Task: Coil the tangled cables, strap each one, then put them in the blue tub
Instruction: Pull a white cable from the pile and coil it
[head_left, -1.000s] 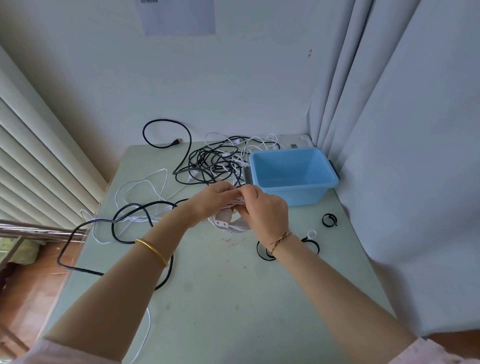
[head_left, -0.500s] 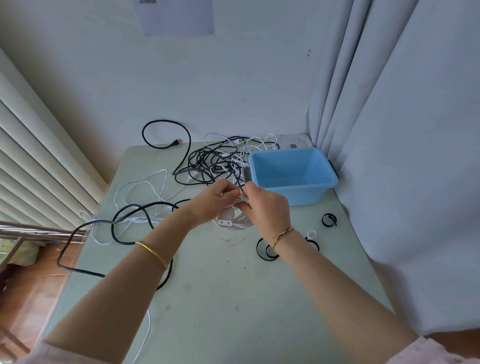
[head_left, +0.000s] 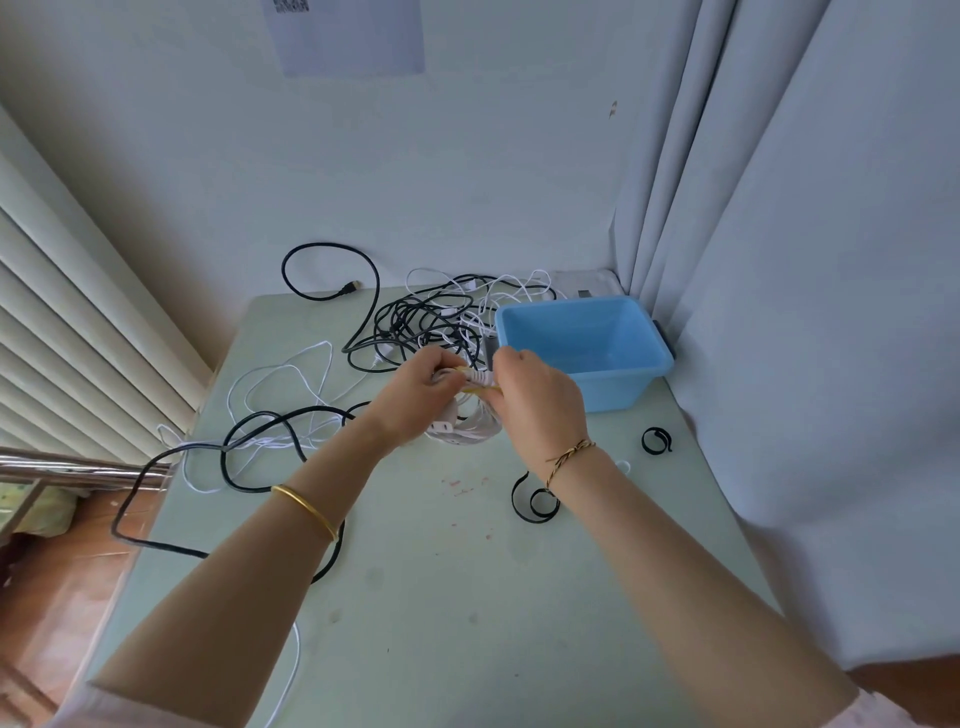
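A coiled white cable (head_left: 470, 428) with a white plug hangs between both hands above the table's middle. My left hand (head_left: 418, 397) grips the coil from the left. My right hand (head_left: 535, 400) pinches a yellowish strap (head_left: 480, 382) at the top of the coil. The blue tub (head_left: 618, 387) stands just behind my right hand, with nothing visible inside. A tangle of black and white cables (head_left: 431, 322) lies behind my hands, left of the tub. A thick black cable (head_left: 260, 447) and a thin white cable (head_left: 283, 379) sprawl on the left.
Black straps lie on the green table (head_left: 441, 597): a curled one (head_left: 655, 440) at the right, a looped pair (head_left: 532, 501) beside my right wrist. White curtains (head_left: 805, 312) hang close on the right, blinds and a metal rail (head_left: 67, 465) on the left.
Both hands have lifted the white coil slightly and shifted it toward the tub. The yellowish strap now shows at the top of the coil.
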